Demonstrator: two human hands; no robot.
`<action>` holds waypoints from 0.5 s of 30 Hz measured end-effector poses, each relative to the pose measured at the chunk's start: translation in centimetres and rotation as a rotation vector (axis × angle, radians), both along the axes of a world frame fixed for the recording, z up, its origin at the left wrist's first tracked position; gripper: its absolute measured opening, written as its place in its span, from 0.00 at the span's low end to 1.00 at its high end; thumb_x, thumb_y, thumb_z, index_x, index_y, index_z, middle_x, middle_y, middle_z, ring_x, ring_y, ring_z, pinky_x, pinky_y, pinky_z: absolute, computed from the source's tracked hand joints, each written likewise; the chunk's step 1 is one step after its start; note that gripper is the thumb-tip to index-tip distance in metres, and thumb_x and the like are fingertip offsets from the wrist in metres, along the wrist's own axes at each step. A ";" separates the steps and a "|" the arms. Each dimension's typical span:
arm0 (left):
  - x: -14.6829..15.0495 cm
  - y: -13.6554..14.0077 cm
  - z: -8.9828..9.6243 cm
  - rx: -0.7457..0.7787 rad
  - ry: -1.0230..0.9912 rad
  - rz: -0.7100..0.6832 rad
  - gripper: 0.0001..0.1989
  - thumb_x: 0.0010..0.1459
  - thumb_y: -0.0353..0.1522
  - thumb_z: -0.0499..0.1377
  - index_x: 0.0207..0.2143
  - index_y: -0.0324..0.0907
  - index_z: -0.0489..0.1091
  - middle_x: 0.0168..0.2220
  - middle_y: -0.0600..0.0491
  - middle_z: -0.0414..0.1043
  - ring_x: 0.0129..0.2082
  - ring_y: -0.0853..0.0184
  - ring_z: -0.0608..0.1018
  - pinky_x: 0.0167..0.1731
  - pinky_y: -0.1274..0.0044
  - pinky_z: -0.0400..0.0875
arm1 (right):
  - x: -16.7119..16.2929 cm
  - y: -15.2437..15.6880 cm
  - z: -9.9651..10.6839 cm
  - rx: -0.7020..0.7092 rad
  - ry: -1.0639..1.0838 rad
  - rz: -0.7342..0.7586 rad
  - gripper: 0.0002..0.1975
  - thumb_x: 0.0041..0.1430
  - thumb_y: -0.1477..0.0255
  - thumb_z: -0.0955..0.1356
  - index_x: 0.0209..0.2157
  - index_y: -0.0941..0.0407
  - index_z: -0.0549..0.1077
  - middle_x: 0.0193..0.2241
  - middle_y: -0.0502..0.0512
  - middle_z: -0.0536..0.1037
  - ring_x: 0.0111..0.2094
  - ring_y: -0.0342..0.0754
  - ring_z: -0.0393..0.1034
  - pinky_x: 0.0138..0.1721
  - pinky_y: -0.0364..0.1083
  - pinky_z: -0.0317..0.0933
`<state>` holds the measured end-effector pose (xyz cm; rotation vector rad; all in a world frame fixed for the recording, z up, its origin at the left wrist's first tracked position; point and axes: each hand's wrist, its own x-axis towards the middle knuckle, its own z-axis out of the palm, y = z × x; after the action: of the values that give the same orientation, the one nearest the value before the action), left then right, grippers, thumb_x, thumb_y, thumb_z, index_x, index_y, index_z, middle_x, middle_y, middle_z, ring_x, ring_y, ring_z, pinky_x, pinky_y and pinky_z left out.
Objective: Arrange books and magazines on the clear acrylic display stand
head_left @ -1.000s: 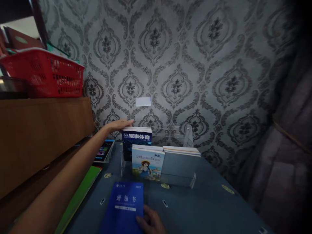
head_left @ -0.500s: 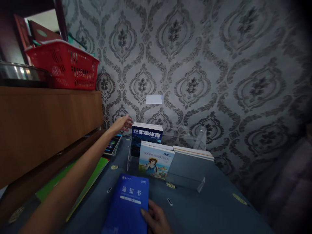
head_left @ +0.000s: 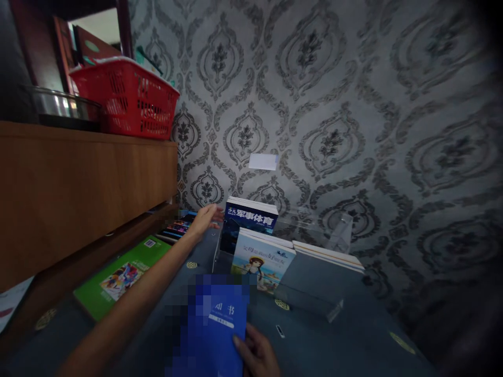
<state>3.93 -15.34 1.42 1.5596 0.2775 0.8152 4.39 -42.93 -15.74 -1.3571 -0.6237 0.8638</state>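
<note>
My right hand (head_left: 258,352) grips the right edge of a blue booklet (head_left: 220,335), thumb on its front cover; part of the cover is blurred into blocks. My left hand (head_left: 207,217) reaches forward with fingers stretched out, beside the left edge of a dark navy book stack (head_left: 251,222). Whether the fingertips touch it, I cannot tell. These books stand upright in a clear acrylic rack (head_left: 310,298). In front of them stands a light-blue book (head_left: 261,262) with a girl in a hat on its cover. More thin books (head_left: 330,256) stand to its right.
A green book (head_left: 126,272) lies on the table at left, partly under my left forearm. Behind it lie dark-covered books (head_left: 176,228). On the wooden cabinet (head_left: 90,183) stand a red basket (head_left: 129,99) and a metal basin (head_left: 65,107). Patterned wallpaper (head_left: 330,141) covers the back wall.
The view has shifted, so most things appear farther right. My left hand has come down slightly along the left side of the books. My right hand still holds the blue booklet.
</note>
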 end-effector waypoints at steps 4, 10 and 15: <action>-0.8 -0.8 -3.1 0.107 0.090 0.109 0.19 0.65 0.44 0.47 0.41 0.40 0.67 0.37 0.48 0.76 0.36 0.65 0.79 0.28 0.77 0.74 | -0.2 0.0 0.2 -0.057 -0.012 -0.054 0.38 0.42 0.44 0.74 0.47 0.57 0.72 0.20 0.50 0.75 0.20 0.47 0.73 0.21 0.42 0.66; -4.8 -1.3 -7.6 0.369 0.316 0.286 0.06 0.59 0.30 0.53 0.37 0.41 0.70 0.38 0.50 0.75 0.44 0.62 0.76 0.47 0.68 0.72 | 0.1 0.0 0.4 -0.160 -0.093 -0.053 0.39 0.45 0.47 0.74 0.51 0.57 0.66 0.15 0.44 0.72 0.09 0.42 0.61 0.09 0.38 0.51; -8.3 0.5 -7.7 0.644 0.580 0.388 0.15 0.58 0.28 0.58 0.48 0.40 0.69 0.59 0.40 0.66 0.64 0.52 0.61 0.63 0.56 0.52 | -0.1 0.1 0.7 -0.214 -0.091 -0.052 0.41 0.42 0.48 0.75 0.53 0.57 0.66 0.15 0.44 0.72 0.09 0.44 0.63 0.08 0.40 0.51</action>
<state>-4.35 -14.82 -6.26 2.3906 0.8176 0.7671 4.34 -42.79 -15.05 -1.6058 -0.5756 0.8489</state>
